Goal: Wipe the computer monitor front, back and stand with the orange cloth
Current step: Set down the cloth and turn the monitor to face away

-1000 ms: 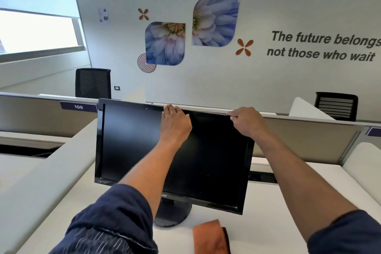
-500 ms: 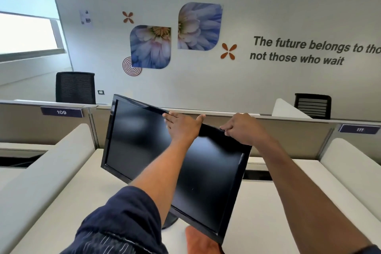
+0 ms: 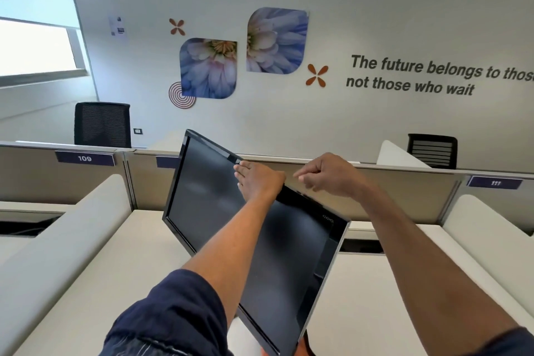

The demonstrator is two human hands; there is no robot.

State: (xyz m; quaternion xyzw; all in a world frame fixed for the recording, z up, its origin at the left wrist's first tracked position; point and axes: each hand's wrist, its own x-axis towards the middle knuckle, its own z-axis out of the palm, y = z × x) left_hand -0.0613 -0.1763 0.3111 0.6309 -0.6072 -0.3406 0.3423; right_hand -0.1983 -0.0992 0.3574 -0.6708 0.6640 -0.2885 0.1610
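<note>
The black computer monitor [image 3: 202,205] stands on the white desk [image 3: 115,269], swung round so its left side points away from me and its near corner dips low. My left hand [image 3: 260,182] holds its top edge, fingers hooked over the rim. Just right of it, my right hand [image 3: 329,175] hovers by the same edge with fingers curled and nothing in them. Only a sliver of the orange cloth [image 3: 308,346] shows, under the monitor's near bottom corner. The stand is hidden behind my left arm and the screen.
Grey partitions [image 3: 404,193] labelled 109 and 111 run behind the desk. White curved dividers [image 3: 72,234] flank the desk on both sides. Black office chairs [image 3: 102,124] stand beyond the partitions, against a wall with flower pictures.
The monitor has swivelled further, its left side going away and its right corner coming toward me. My right hand has let go of the top edge. The cloth is now mostly covered.
</note>
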